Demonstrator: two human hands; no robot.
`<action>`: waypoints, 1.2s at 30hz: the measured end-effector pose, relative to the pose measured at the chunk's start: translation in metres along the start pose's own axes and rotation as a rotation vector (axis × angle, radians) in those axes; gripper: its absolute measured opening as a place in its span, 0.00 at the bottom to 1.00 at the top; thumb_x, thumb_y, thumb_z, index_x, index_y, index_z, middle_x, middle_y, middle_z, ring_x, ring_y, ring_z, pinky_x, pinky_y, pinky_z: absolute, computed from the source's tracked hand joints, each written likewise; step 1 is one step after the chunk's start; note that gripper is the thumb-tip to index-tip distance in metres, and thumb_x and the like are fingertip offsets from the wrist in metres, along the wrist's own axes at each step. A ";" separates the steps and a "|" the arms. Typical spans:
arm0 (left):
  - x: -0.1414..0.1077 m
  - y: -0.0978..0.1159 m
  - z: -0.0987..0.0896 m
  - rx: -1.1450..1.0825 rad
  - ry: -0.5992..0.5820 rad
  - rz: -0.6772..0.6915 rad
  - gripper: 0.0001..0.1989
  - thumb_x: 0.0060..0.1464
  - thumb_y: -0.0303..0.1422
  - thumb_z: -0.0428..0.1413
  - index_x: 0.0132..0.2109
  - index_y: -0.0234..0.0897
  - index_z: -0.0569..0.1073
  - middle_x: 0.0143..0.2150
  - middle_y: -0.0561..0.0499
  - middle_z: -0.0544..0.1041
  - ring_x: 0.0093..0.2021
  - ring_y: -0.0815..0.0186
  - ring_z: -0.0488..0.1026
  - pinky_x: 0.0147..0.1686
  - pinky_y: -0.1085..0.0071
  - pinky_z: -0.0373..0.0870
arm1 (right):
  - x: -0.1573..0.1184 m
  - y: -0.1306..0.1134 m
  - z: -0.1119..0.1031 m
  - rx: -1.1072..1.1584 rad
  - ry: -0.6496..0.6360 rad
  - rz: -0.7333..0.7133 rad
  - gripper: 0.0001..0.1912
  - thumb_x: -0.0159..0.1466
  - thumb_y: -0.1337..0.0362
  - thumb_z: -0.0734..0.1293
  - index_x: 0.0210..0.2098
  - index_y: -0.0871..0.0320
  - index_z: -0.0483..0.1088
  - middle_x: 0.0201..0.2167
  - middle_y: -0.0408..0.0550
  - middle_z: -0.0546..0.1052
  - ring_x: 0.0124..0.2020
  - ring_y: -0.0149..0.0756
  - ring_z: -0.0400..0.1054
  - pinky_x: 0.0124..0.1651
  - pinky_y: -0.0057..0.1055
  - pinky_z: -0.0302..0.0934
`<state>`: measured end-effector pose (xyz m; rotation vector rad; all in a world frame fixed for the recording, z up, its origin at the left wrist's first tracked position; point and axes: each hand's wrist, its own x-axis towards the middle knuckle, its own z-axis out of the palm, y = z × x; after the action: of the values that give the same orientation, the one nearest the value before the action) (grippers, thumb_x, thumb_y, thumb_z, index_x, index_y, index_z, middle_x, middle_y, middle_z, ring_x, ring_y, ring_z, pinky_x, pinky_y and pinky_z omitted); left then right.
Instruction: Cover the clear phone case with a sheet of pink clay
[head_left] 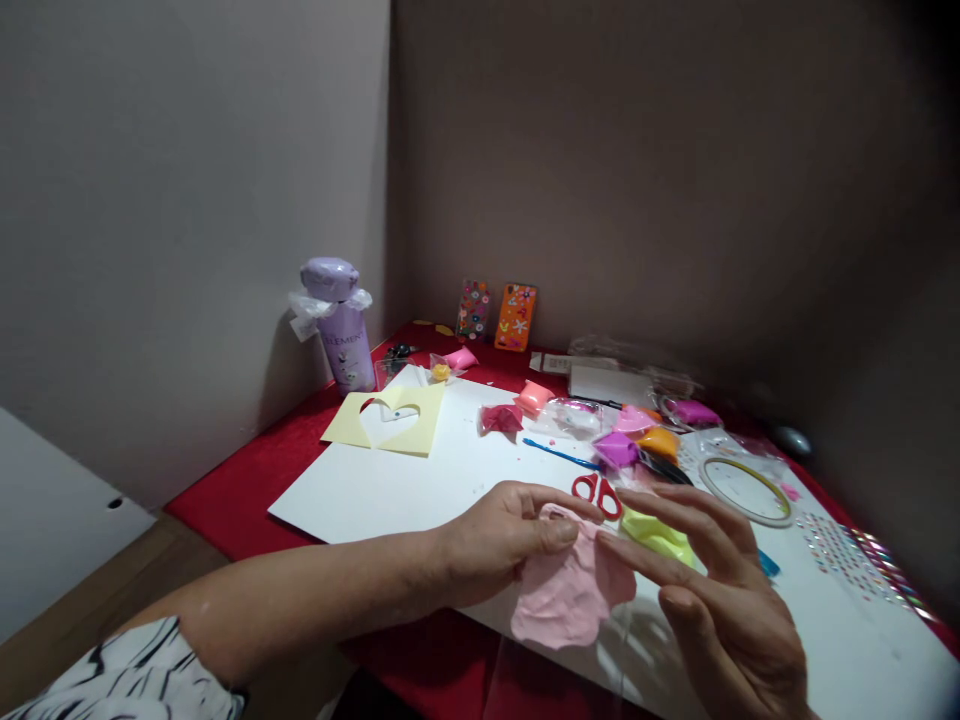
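Observation:
My left hand (499,540) is closed on a phone case, thumb on its front and fingers behind. Soft pink modelling clay (574,590) covers the upper part of the case, with an uneven lower edge and a small opening near the top left. Below the clay, the clear part of the case (559,680) is faintly visible. My right hand (720,590) is open, its fingers apart, and the index fingertip touches the clay's upper right edge. Just beyond the hands lie red-handled scissors (609,500) and a yellow-green clay packet (660,540).
White board (420,490) lies on a red cloth (247,490). Yellow paper with a heart cutout (345,425) is at left, near a purple bottle (346,340). Decorated phone cases (515,315) lean at the back. Clay packets (616,450), a tape roll (705,485) and gem stickers (847,555) lie rightward.

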<state>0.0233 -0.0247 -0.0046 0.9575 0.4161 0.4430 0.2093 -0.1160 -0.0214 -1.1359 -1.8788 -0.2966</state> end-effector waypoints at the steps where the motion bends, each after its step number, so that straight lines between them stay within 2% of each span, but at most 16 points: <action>1: 0.000 0.000 0.000 -0.018 0.001 -0.015 0.23 0.39 0.39 0.67 0.43 0.33 0.77 0.30 0.49 0.72 0.28 0.72 0.67 0.33 0.73 0.61 | -0.001 0.001 0.000 0.026 0.005 0.007 0.17 0.66 0.61 0.56 0.48 0.53 0.73 0.53 0.52 0.68 0.56 0.51 0.57 0.54 0.54 0.52; 5: 0.000 0.001 0.001 -0.058 0.004 -0.026 0.23 0.38 0.38 0.68 0.43 0.32 0.77 0.30 0.49 0.72 0.27 0.74 0.66 0.33 0.74 0.60 | -0.002 0.002 -0.001 0.066 0.056 0.001 0.16 0.66 0.61 0.56 0.46 0.52 0.73 0.51 0.52 0.69 0.55 0.51 0.58 0.52 0.54 0.53; 10: -0.001 0.002 0.000 -0.046 -0.023 -0.015 0.22 0.41 0.38 0.66 0.44 0.33 0.77 0.29 0.50 0.72 0.27 0.74 0.66 0.32 0.74 0.60 | -0.002 0.002 -0.001 -0.010 0.018 -0.012 0.16 0.66 0.61 0.57 0.46 0.52 0.73 0.52 0.52 0.69 0.55 0.50 0.58 0.52 0.53 0.53; 15: 0.000 0.003 0.000 -0.048 -0.024 -0.020 0.22 0.41 0.37 0.66 0.44 0.33 0.77 0.28 0.50 0.72 0.26 0.75 0.65 0.32 0.75 0.61 | -0.002 0.004 0.001 0.026 0.019 0.035 0.16 0.66 0.62 0.56 0.46 0.52 0.73 0.52 0.51 0.69 0.55 0.49 0.58 0.53 0.53 0.52; 20: 0.000 0.002 0.001 -0.113 -0.046 -0.034 0.23 0.39 0.37 0.67 0.44 0.31 0.77 0.32 0.47 0.73 0.32 0.69 0.70 0.41 0.68 0.64 | -0.001 -0.002 0.000 0.006 0.014 -0.037 0.17 0.66 0.58 0.56 0.49 0.51 0.72 0.53 0.50 0.68 0.55 0.49 0.58 0.53 0.51 0.54; 23: 0.000 0.001 0.001 -0.143 -0.070 -0.042 0.24 0.39 0.37 0.67 0.44 0.31 0.76 0.33 0.46 0.73 0.33 0.68 0.71 0.47 0.62 0.63 | 0.001 -0.005 0.001 -0.045 -0.038 -0.050 0.20 0.66 0.54 0.55 0.52 0.50 0.69 0.55 0.50 0.67 0.57 0.49 0.56 0.55 0.50 0.53; 27: -0.001 0.000 0.002 -0.171 -0.073 -0.053 0.23 0.41 0.37 0.67 0.44 0.29 0.75 0.35 0.44 0.73 0.35 0.66 0.71 0.51 0.58 0.61 | 0.001 -0.003 0.004 -0.075 -0.085 -0.090 0.21 0.66 0.53 0.55 0.54 0.50 0.68 0.58 0.51 0.64 0.59 0.51 0.54 0.55 0.51 0.52; 36: -0.001 -0.002 0.004 -0.163 -0.053 -0.039 0.17 0.45 0.34 0.64 0.41 0.28 0.75 0.33 0.41 0.76 0.35 0.62 0.74 0.47 0.60 0.64 | -0.002 -0.001 0.003 -0.025 -0.127 -0.108 0.21 0.65 0.51 0.57 0.51 0.50 0.71 0.59 0.52 0.63 0.61 0.54 0.51 0.56 0.53 0.51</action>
<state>0.0248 -0.0289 -0.0038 0.8000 0.3444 0.4082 0.2068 -0.1164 -0.0249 -1.0935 -2.0580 -0.3156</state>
